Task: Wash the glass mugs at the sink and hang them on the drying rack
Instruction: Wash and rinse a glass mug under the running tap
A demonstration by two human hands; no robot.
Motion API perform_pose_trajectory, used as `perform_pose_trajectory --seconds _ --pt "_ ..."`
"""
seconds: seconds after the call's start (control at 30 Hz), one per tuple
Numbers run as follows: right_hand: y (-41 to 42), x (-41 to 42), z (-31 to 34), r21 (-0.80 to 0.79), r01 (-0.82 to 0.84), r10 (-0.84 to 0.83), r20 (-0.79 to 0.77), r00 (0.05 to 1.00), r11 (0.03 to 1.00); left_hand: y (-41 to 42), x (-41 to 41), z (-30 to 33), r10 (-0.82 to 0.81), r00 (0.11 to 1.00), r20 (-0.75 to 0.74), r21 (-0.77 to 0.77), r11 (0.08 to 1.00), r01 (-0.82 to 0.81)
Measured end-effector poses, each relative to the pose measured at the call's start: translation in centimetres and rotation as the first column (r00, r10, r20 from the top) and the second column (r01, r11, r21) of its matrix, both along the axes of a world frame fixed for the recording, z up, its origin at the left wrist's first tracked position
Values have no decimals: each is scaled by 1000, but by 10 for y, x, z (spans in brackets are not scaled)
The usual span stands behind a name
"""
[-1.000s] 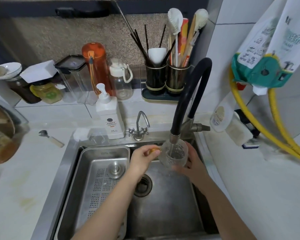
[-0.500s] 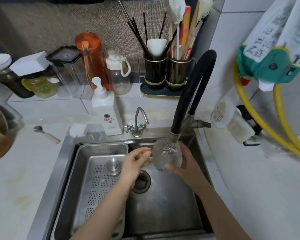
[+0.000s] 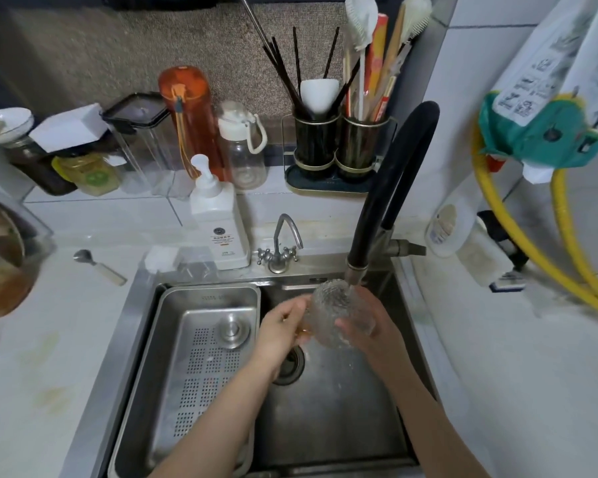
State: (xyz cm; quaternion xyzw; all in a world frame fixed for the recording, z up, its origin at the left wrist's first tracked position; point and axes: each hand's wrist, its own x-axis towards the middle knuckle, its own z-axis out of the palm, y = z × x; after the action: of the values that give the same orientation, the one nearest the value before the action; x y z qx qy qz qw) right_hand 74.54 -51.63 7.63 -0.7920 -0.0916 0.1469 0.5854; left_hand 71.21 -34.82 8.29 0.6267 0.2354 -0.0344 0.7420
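A textured clear glass mug with an amber handle is held over the steel sink, right below the black faucet's spout, and water runs onto it. My left hand grips the amber handle on the mug's left side. On the other side my right hand cups the mug's body. The mug is tipped on its side with its rounded bottom up toward the spout. No drying rack is in view.
A perforated steel drain tray fills the sink's left half. A soap pump bottle and a small tap stand behind the sink. Two utensil holders, bottles and jars line the back ledge. Yellow hoses hang at right.
Both hands have turned the mug under the spout from mouth-up to tipped over with its bottom up. The camera view has shifted slightly downward.
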Motion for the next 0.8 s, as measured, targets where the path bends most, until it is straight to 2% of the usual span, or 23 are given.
perform_pose_trajectory --seconds 0.07,0.17,0.33,0.6,0.73,0.8 --pt "5 1 6 -43 42 -44 -32 999 998 0 -5 3 -96 991 97 8 995 96" --pt "12 7 15 -74 61 -64 -42 997 995 5 -15 3 -190 976 109 141 975 174" --pt "10 14 19 -34 65 -69 -139 988 997 5 -13 10 -59 996 72 190 981 44" --pt "-23 27 29 -12 107 -108 -128 986 994 -20 6 19 -22 1000 8 -87 996 23" --pt "-39 42 29 -37 169 -173 -158 972 985 -30 7 12 24 998 -58 -175 984 -34" --pt "-48 55 25 -114 142 -154 -105 983 983 -34 8 11 27 997 -74 -191 981 -41"
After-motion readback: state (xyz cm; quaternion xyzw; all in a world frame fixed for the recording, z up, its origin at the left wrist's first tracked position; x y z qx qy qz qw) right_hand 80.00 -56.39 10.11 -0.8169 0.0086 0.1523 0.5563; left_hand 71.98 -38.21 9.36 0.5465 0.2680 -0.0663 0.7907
